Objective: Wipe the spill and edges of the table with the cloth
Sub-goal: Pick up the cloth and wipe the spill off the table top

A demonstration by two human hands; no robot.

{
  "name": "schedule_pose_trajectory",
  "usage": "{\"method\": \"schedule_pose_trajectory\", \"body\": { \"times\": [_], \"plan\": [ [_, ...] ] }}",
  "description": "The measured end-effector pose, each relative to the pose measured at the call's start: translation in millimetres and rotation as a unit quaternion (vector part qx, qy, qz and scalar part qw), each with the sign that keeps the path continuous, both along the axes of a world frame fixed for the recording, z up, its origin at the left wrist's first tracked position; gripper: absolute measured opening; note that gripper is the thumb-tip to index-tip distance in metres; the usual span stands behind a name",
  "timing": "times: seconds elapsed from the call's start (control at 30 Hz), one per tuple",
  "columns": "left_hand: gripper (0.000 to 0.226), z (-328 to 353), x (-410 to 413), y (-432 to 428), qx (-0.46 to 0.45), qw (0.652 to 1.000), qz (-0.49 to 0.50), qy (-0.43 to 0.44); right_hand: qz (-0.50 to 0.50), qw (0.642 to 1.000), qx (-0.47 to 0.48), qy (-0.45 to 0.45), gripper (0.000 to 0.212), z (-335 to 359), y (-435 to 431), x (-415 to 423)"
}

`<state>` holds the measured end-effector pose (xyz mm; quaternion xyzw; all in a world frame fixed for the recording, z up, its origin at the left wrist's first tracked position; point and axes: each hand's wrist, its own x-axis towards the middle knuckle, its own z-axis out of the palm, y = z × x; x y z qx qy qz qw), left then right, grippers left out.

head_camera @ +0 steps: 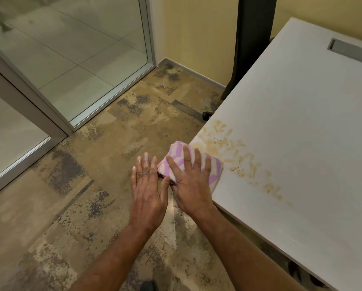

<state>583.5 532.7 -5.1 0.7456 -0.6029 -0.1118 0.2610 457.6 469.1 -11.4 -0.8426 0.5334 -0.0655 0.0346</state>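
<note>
Pink-striped cloth (193, 164) overhangs the table (301, 122) edge under the flat, spread right hand (191, 181).

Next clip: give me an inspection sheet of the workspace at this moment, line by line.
Surface: white table, tan spill smeared along its near-left edge.
Job's things: pink-and-white cloth at the table corner, part of it overhanging the edge.
Clutter: nothing seen on the table.
Hands: right hand flat on the cloth, fingers spread; left hand open beside it, off the table, thumb touching the cloth.
Cables: nothing seen; a grey slot is set into the tabletop.
Surroundings: mottled brown floor, glass partition, yellow wall, dark post.
</note>
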Motion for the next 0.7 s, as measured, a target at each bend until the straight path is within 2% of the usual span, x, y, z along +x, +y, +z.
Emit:
{"method": "schedule_pose_trajectory", "body": {
  "times": [0.13,0.3,0.43,0.53,0.57,0.7],
  "plan": [
    [0.062,5.9,-5.1,1.6,-0.014,1.0,0.001,0.017,0.048,0.998,0.01,-0.027,0.061,2.7,7.2,-15.6],
    [0.065,10.2,-13.7,4.9,-0.011,1.0,-0.011,0.011,0.034,0.999,0.01,-0.038,0.067,2.0,29.9,-38.6],
    [0.065,12.8,-22.4,3.6,-0.012,1.0,-0.018,0.01,-0.017,0.999,-0.005,-0.045,0.077,-1.5,49.3,-63.2],
    [0.066,13.7,-24.7,0.1,-0.01,1.0,-0.022,0.013,-0.064,0.995,-0.018,-0.076,0.062,1.9,55.3,-74.7],
    [0.066,13.7,-24.6,-1.1,-0.009,1.0,-0.024,0.012,-0.08,0.993,-0.015,-0.082,0.063,4.9,55.0,-74.5],
    [0.063,12.0,-22.2,-5.4,-0.005,1.0,-0.025,0.006,-0.151,0.987,0.012,-0.045,0.073,11.7,39.0,-58.2]
  ]
}}
